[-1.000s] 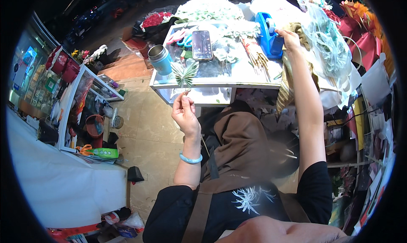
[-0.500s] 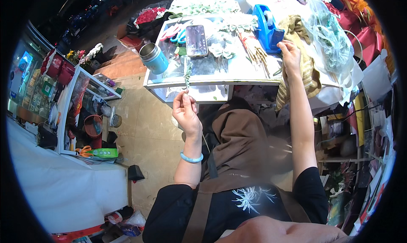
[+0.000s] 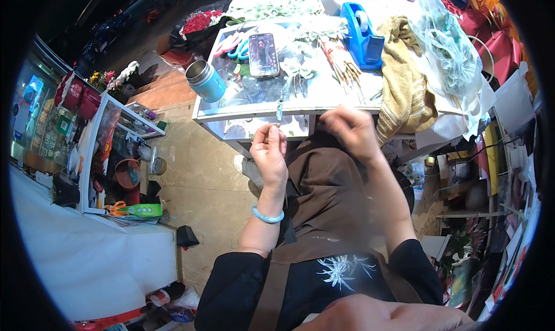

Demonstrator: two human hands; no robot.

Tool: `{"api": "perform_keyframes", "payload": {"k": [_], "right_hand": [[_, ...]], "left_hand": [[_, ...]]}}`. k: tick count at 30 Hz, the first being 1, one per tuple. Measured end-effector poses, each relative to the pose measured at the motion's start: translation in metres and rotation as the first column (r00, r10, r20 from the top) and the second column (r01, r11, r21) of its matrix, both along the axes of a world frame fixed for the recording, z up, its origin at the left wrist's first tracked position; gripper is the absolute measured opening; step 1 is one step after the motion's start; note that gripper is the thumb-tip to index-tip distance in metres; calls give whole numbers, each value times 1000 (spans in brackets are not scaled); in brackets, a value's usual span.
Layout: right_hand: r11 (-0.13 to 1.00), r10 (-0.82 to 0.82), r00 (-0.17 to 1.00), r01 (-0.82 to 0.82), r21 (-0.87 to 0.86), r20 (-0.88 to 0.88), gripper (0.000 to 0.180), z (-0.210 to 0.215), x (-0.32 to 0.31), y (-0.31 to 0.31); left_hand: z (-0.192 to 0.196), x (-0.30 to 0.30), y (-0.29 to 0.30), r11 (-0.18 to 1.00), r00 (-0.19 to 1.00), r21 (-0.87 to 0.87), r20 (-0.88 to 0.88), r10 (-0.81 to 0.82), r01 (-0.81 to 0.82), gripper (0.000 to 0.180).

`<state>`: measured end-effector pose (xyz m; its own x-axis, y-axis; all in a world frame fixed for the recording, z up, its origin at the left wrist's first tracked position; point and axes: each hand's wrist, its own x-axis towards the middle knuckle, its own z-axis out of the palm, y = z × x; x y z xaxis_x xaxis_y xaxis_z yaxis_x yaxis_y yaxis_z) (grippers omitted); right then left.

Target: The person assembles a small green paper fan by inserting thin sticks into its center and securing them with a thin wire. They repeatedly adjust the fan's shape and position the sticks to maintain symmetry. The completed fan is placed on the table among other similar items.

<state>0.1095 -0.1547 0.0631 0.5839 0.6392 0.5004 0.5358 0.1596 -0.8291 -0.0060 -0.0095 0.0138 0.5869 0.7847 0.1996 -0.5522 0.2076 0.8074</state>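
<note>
My left hand (image 3: 270,150), a pale blue bangle (image 3: 267,216) at its wrist, pinches a thin sprig with small pale green leaves (image 3: 280,108). The sprig points up toward the near edge of the white-framed glass table (image 3: 324,110). To its right, my right hand (image 3: 351,131) is smeared by motion, its fingers partly curled. Whether it holds anything cannot be made out. Beyond it stands a blue tape dispenser (image 3: 362,39) with a roll of clear tape. Bundled wrapped stems (image 3: 342,65) lie left of the dispenser.
A phone (image 3: 263,55), scissors with blue handles (image 3: 239,50) and a blue metal cup (image 3: 206,82) sit on the table's left part. A tan towel (image 3: 404,82) hangs over the front edge. Farther right lies a clear plastic bag (image 3: 448,54) of greenery.
My right hand has left the tape dispenser and come down and left, closer to my left hand. My left hand has shifted slightly right with the sprig.
</note>
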Motion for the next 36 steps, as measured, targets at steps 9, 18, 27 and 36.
{"api": "perform_keyframes", "payload": {"k": [9, 18, 27, 36], "right_hand": [[886, 464, 872, -461, 60, -156, 13, -8, -18, 28], [969, 245, 925, -221, 113, -291, 19, -28, -13, 42], [982, 189, 935, -170, 88, -301, 23, -32, -12, 40], [1000, -15, 997, 14, -21, -70, 24, -28, -14, 33]], "left_hand": [[10, 2, -12, 994, 994, 16, -24, -105, 105, 17], [9, 3, -18, 990, 989, -18, -21, -143, 143, 15], [10, 2, -25, 987, 990, 93, -68, -127, 133, 16], [9, 5, -37, 945, 997, 326, -71, 21, 3, 13]]}}
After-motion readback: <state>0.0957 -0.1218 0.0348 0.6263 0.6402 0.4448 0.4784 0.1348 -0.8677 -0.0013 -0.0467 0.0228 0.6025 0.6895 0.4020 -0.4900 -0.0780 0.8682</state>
